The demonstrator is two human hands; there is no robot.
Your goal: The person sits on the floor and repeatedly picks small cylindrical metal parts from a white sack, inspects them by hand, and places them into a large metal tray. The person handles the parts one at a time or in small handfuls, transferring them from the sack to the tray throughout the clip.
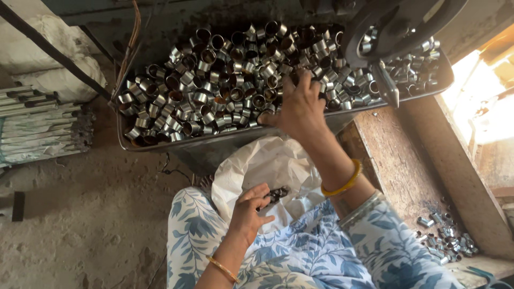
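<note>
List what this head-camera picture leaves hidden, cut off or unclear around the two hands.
- Right hand: its back faces the camera, hiding what the fingers grip among the metal rings.
- Left hand: it pinches a small dark piece, too small to identify.
- White sack: contents hidden by its folds.
- Black wheel: cut off by the top edge.

— Your short cylindrical metal sleeves (225,80) are shiny silver with dark, rust-brown insides, and the dark grey metal tray (214,140) under them is smudged black. What colour are your bangles?

— Your right-wrist plastic bangle (342,184) is plain yellow; the thin left-wrist bangle (222,269) is gold-orange. Your loose cotton garment (321,246) is pale white-blue with a blue leaf print.

— And the crumpled plastic bag (267,166) on your lap?

— White, and the small clutch of metal pieces (276,194) at your left hand (247,214) looks dark grey. The wooden bench (401,160) is reddish brown
</note>
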